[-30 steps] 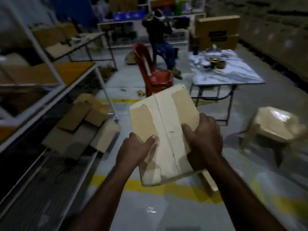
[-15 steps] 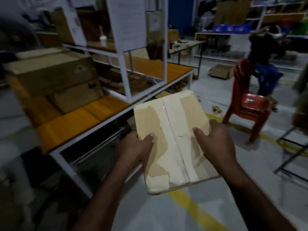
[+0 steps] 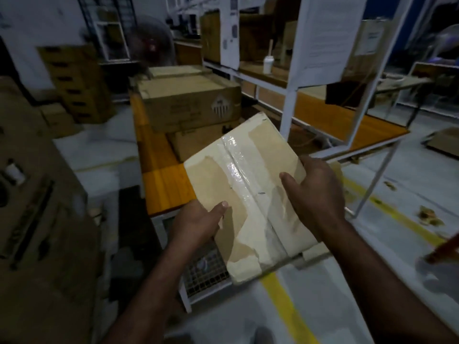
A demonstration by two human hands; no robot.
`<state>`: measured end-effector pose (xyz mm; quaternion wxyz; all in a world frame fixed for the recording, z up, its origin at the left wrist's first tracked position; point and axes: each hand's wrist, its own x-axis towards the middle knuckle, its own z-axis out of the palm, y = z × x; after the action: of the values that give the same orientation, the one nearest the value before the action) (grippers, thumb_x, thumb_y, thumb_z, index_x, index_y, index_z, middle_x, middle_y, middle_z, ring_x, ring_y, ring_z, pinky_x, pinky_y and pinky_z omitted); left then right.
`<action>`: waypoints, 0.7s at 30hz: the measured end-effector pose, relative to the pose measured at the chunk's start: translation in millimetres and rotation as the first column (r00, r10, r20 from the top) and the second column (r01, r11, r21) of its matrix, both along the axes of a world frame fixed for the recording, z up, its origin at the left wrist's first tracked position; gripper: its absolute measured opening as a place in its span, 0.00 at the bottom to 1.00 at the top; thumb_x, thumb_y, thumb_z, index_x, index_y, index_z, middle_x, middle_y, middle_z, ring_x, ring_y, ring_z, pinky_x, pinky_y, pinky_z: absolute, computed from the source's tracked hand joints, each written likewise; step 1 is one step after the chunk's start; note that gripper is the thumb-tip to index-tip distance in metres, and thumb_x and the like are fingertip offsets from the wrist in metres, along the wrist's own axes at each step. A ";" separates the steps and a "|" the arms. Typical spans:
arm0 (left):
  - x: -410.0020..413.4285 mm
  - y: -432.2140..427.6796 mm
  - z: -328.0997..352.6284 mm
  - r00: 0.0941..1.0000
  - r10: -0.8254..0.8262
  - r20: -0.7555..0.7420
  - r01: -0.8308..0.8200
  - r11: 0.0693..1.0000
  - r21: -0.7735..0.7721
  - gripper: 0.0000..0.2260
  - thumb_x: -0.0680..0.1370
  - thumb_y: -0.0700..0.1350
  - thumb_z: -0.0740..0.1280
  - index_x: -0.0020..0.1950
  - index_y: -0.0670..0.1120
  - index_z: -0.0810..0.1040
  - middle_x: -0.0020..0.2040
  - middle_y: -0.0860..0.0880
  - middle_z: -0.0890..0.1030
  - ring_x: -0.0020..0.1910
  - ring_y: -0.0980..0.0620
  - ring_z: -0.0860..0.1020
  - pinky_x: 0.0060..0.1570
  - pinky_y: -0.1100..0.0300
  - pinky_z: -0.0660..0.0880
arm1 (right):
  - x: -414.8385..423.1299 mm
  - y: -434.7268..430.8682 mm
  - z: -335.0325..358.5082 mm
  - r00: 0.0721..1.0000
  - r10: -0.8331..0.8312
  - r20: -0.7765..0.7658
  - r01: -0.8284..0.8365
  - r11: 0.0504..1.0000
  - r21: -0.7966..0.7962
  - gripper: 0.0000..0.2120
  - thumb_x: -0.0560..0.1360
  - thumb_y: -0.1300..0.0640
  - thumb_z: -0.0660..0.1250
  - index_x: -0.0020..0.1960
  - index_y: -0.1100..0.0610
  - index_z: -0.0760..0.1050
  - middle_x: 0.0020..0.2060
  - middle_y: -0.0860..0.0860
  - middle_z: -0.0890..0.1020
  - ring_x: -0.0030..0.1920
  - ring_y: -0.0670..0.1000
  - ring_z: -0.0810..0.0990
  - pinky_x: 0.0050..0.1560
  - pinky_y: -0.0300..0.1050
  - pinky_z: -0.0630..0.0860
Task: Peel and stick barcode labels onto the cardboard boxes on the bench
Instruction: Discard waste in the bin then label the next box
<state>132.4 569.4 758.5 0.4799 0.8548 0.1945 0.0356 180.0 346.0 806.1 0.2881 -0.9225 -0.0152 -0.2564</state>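
Observation:
I carry a flat cardboard box (image 3: pixel 248 184) with clear tape down its middle and torn pale paper on its top. My left hand (image 3: pixel 198 224) grips its left edge, thumb on top. My right hand (image 3: pixel 315 197) grips the right edge, thumb laid across the top. The box hangs tilted over the near end of the orange-topped bench (image 3: pixel 164 187). Further along the bench lie a large printed cardboard box (image 3: pixel 188 105) and a lower one (image 3: pixel 196 142) in front of it. No barcode labels are visible.
A white metal frame (image 3: pixel 288 105) with hanging paper sheets stands on the bench to the right. Tall cardboard (image 3: pixel 37 194) leans at the left. A wire mesh shelf (image 3: pixel 206 271) sits under the bench. A yellow line (image 3: pixel 283 299) crosses the grey floor. Stacked boxes (image 3: pixel 74 83) stand far left.
My view has swung left from the red chair and table toward the bench. The box stays in both hands and is now over the bench's near end.

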 end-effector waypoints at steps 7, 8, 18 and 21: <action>120.8 19.6 -5.0 0.997 -0.016 -0.073 -0.003 0.967 -0.254 0.16 0.76 0.57 0.70 0.57 0.49 0.77 0.46 0.47 0.83 0.40 0.48 0.83 0.34 0.58 0.81 | 139.4 44.5 19.1 0.974 0.206 0.090 -0.180 0.955 -0.235 0.22 0.75 0.48 0.69 0.66 0.54 0.73 0.62 0.54 0.78 0.61 0.59 0.76 0.59 0.59 0.75; 137.0 18.9 -8.0 0.993 -0.048 -0.112 0.006 0.939 -0.344 0.14 0.77 0.56 0.69 0.58 0.50 0.76 0.48 0.46 0.83 0.41 0.48 0.83 0.36 0.56 0.81 | 160.0 51.0 23.2 0.964 0.245 0.104 -0.207 0.935 -0.288 0.21 0.75 0.49 0.69 0.65 0.53 0.73 0.61 0.52 0.78 0.61 0.57 0.75 0.60 0.59 0.73; 227.2 74.7 -30.3 0.751 -0.419 -0.510 0.361 0.908 -0.214 0.25 0.75 0.57 0.70 0.70 0.49 0.73 0.58 0.44 0.81 0.36 0.52 0.80 0.38 0.56 0.78 | 272.1 134.3 4.0 0.846 0.532 -0.027 -0.472 0.725 -0.503 0.17 0.73 0.52 0.71 0.61 0.44 0.76 0.59 0.44 0.80 0.59 0.52 0.78 0.57 0.56 0.72; 244.6 113.3 19.1 0.663 -0.574 -0.480 0.525 0.814 -0.249 0.26 0.77 0.59 0.68 0.69 0.45 0.74 0.66 0.44 0.79 0.56 0.45 0.82 0.52 0.53 0.78 | 287.1 136.1 -6.9 0.822 0.569 -0.033 -0.514 0.716 -0.473 0.15 0.72 0.51 0.72 0.58 0.43 0.78 0.58 0.42 0.81 0.58 0.49 0.78 0.57 0.55 0.71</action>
<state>377.0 682.7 777.7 0.4317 0.8258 0.0544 -0.3587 467.1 482.1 799.2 0.1213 -0.9020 -0.3617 -0.2022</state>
